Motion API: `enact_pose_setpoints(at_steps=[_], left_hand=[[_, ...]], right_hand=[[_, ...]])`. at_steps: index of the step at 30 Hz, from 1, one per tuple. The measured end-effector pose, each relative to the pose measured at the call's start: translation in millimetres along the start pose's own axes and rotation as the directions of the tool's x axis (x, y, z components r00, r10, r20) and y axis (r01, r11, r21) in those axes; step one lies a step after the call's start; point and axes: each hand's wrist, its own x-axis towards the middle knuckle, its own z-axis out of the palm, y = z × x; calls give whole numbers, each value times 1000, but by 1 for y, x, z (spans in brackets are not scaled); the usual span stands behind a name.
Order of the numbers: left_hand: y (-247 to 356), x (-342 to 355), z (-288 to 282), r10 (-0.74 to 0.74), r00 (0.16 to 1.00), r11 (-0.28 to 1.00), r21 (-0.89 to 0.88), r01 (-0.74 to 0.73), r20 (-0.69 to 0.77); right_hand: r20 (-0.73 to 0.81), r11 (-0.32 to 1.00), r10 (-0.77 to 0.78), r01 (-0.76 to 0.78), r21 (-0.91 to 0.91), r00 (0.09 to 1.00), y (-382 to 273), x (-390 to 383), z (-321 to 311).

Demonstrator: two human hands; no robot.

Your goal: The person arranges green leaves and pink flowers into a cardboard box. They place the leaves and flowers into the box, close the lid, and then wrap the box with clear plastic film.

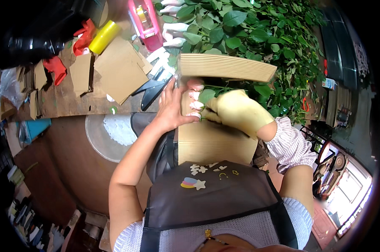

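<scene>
Pink roses (pixel 194 95), in a row on corrugated cardboard (pixel 217 149), lie btwn bare L hand (pixel 172 108), fingers spread, thumb at the nearest bloom, & gloved R hand (pixel 239 110), at the stems; can't tell if it grips any. Blooms prob. light, soft, easily bruised, so best held by stems, just R of heads. Beyond the grip, a raised cardboard flap (pixel 228 67) & piled foliage (pixel 240 31) limit reach; dark tool (pixel 151 97) L of L hand.
</scene>
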Motion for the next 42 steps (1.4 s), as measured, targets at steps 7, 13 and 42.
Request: enact_pose_setpoints(at_steps=[7,13,42], left_hand=[[0,2,0,18,1000,1000,1,-18,16],[6,6,-5,-72,996,997,-17,73,47],[2,11,33,-146,951,982,-155,106,-273]], right_hand=[[271,969,-14,80,-235,962,-2,40,28],[166,989,10,15,-148,986,-6,44,35],[-461,972,231,-180,152,857,9,32,43]])
